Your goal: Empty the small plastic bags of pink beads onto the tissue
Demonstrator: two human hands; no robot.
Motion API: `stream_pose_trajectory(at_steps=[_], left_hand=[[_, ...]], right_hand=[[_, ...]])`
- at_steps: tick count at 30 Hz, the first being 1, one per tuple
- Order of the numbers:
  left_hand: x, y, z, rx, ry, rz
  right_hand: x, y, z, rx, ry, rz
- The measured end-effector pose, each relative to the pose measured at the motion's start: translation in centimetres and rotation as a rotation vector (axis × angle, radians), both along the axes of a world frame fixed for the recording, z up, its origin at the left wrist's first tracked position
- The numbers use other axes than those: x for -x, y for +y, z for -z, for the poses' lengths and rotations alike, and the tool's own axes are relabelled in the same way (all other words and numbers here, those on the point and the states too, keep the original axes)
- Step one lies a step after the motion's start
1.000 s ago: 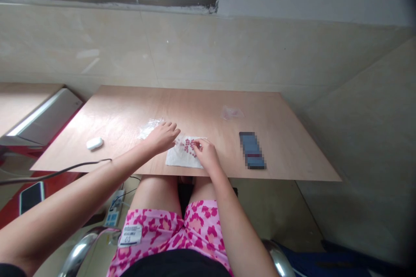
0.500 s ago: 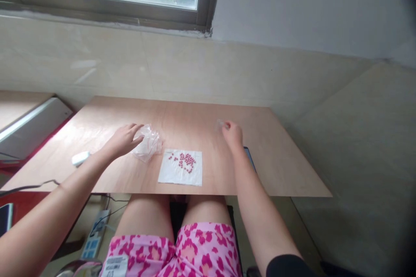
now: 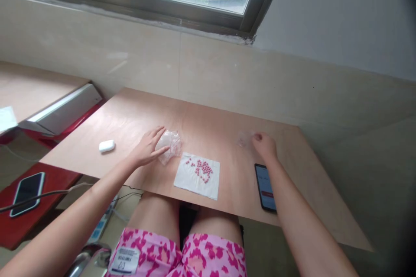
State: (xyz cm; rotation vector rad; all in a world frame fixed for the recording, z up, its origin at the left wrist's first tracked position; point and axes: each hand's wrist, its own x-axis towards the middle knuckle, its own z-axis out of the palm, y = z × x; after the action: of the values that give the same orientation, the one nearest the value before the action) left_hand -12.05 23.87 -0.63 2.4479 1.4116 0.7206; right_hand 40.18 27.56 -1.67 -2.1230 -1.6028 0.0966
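My left hand [image 3: 149,147] is open, its fingers spread at the left side of a loose pile of clear plastic bags [image 3: 173,146]. Farther right, my right hand [image 3: 265,147] is closed in a pinch on a small clear plastic bag [image 3: 243,138], which sticks out leftward near the table surface. Something small may be inside that bag, but it is too faint to make out. Between my hands, nearer to me, lies a flat white sheet [image 3: 185,181]. Several small round pink beads [image 3: 205,168] are scattered on it.
A dark phone [image 3: 264,188] lies under my right forearm on the wooden table [image 3: 208,119]. To the left sits a white earbud case [image 3: 107,146]. Another phone [image 3: 27,194] rests on a red stool [image 3: 13,229], with a black cable crossing it.
The camera view has shifted, showing more of the phone by my right arm. My left hand's fingers have spread wider beside the bags. My right hand keeps its pinch on the small bag.
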Motion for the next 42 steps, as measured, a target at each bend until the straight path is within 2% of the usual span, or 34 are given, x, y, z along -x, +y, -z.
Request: stream_pose_trajectory(at_steps=[3,4,7,9,12,14,16,18,20,23,28,31,37,39,42], left_hand=[[-3.1,-3.0,-1.8,-0.029,-0.324,-0.151],[-4.7,-4.3,-2.1,0.047,-0.457,-0.166],[-10.3,-7.9,-2.2,0.549,-0.811,-0.005],[-13.4,-9.8,-2.1,0.775,-1.019,0.064],[-15.5,-11.5,-1.9,0.854,-1.246,0.035],[-15.1,-12.2,-1.8,0.891,-1.312,-0.020],[-14.2,-12.7,-1.7,0.960,-1.325,-0.060],[-13.2,-13.2,-1.4,1.032,-1.305,-0.049],[-12.6,-13.8,-1.0,1.099,-1.275,0.013],[-12.4,-14.5,0.0,1.170,-1.238,0.072],[-12.7,-14.9,2.1,1.177,-1.252,-0.063],[-12.9,-14.6,2.8,1.174,-1.237,-0.053],[-12.9,-13.5,3.0,1.066,-1.124,-0.084],[-12.9,-13.7,2.7,0.939,-1.019,-0.088],[-13.0,-14.5,1.8,0.647,-0.840,-0.160]], right_hand=[[3.5,-2.7,-1.4,-0.137,0.183,-0.073],[5.5,-4.1,-1.9,-0.190,0.239,-0.126],[13.2,-9.0,-3.3,-0.253,0.288,-0.394],[18.1,-12.2,-4.1,-0.256,0.290,-0.500],[22.2,-16.2,-5.0,-0.196,0.323,-0.605],[22.6,-17.9,-5.2,-0.165,0.394,-0.593],[21.7,-18.9,-4.8,-0.161,0.546,-0.466],[20.4,-19.5,-4.0,-0.131,0.796,-0.283],[19.3,-20.0,-3.1,-0.017,1.073,-0.200],[18.3,-20.7,-2.2,0.141,1.288,-0.259],[17.7,-21.3,-1.8,0.134,1.352,-0.236],[17.7,-21.2,-1.6,0.198,1.418,-0.237],[17.5,-20.9,-1.3,0.230,1.510,-0.202],[17.4,-20.8,-1.3,0.238,1.553,-0.192],[17.4,-20.8,-1.6,0.262,1.601,-0.208]])
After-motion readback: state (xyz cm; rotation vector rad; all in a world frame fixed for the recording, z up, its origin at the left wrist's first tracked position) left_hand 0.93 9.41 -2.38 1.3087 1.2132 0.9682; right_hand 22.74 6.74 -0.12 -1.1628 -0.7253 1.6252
